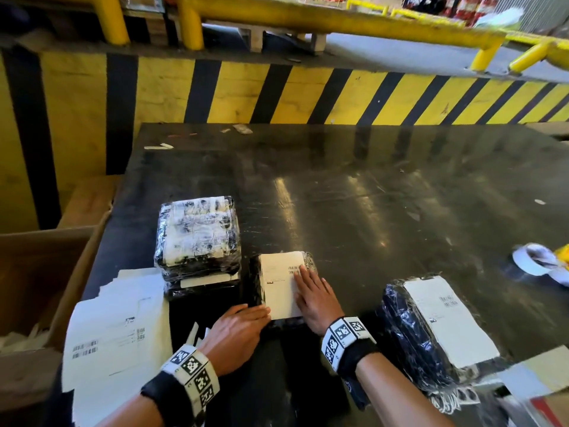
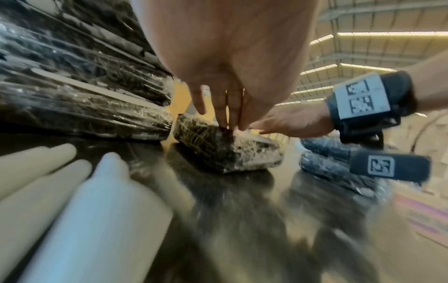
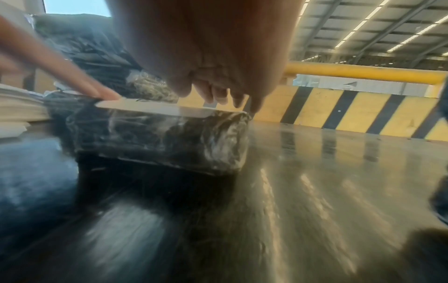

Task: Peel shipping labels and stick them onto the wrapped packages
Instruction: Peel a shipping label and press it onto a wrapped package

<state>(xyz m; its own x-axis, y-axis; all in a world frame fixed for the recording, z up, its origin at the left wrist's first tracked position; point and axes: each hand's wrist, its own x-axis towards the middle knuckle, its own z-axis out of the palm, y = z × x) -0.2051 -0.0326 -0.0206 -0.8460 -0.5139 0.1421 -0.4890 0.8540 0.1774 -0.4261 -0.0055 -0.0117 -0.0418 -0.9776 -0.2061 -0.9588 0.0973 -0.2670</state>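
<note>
A small black wrapped package (image 1: 255, 282) (image 2: 225, 151) (image 3: 160, 134) lies on the dark table near the front, with a white shipping label (image 1: 278, 285) (image 3: 155, 108) on its top. My right hand (image 1: 311, 291) (image 3: 218, 95) lies flat on the label's right half, fingers straight. My left hand (image 1: 243, 322) (image 2: 225, 107) presses its straight fingertips on the label's near left corner. A stack of wrapped packages (image 1: 198, 238) (image 2: 80, 80) stands just left of it. Another labelled package (image 1: 431, 328) lies to the right. Loose label sheets (image 1: 117, 331) sit at the front left.
A cardboard box (image 1: 46, 272) stands beside the table's left edge. A roll of tape (image 1: 535, 263) lies at the right edge. A yellow-and-black striped barrier (image 1: 308, 90) runs behind the table. Curled backing strips (image 2: 60, 191) lie near my left wrist.
</note>
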